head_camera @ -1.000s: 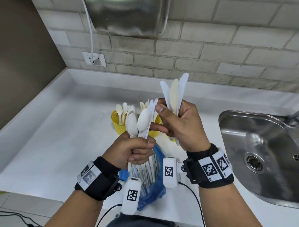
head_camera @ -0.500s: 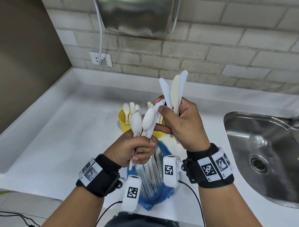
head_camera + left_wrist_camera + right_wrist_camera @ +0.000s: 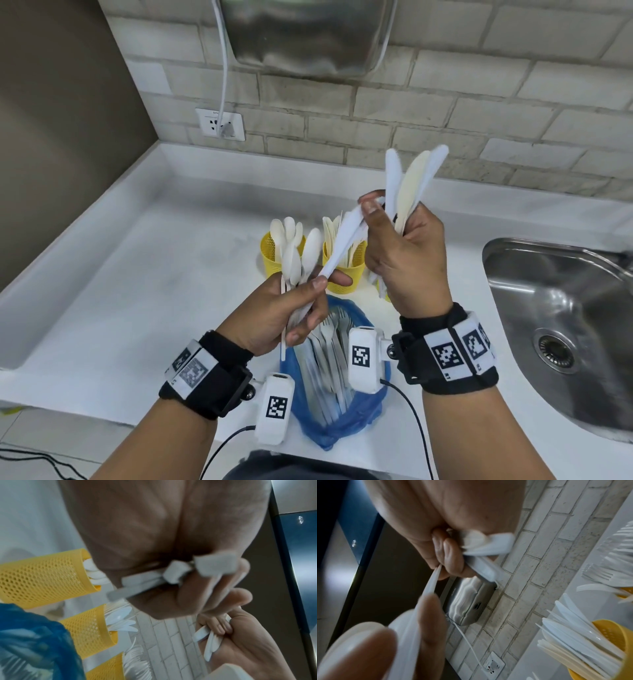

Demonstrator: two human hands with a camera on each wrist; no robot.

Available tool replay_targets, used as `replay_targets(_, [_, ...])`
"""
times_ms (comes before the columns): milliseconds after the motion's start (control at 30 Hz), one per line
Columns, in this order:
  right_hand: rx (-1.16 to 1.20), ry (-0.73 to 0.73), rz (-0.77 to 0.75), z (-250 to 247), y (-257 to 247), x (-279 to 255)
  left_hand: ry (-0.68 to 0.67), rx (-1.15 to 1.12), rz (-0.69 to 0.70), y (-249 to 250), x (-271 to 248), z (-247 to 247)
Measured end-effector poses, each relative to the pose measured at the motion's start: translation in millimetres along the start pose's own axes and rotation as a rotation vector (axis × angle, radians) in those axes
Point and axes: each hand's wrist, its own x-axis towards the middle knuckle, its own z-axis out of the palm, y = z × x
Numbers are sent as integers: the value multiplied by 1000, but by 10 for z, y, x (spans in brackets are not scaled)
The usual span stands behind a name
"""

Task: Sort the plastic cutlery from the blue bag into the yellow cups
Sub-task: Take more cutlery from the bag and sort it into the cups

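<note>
Plastic cutlery: the right hand (image 3: 407, 253), gripping three smooth knives (image 3: 411, 185), has drawn a fourth knife (image 3: 346, 240) farther from the spoons (image 3: 298, 257) clenched in the left hand (image 3: 284, 315), above the crinkled blue bag (image 3: 342, 411) and mesh yellow cups (image 3: 342, 270) on the white surface (image 3: 137, 291).

A white counter (image 3: 102, 274) runs along a wall of pale brick tiles (image 3: 479, 113). A steel sink (image 3: 561, 308) is set into the counter on the right, its round drain (image 3: 555, 349) showing. A shiny metal hand dryer (image 3: 308, 34) hangs on the wall above. A white cord (image 3: 224, 68) drops from beside it to a plug in a white socket (image 3: 221, 124). A dark brown wall (image 3: 61, 120) stands at the left.
</note>
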Motion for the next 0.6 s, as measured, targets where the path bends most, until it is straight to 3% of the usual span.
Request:
replay_targets(100, [107,75,43,-41,33,29,107,136,20,-3,14,-2])
replay_targets(367, [85,-81,134,11,184,-115,251,319,67,44,52,82])
replay_targets(600, [374,156,146,29,184,-4,417,567,133,81,7,138])
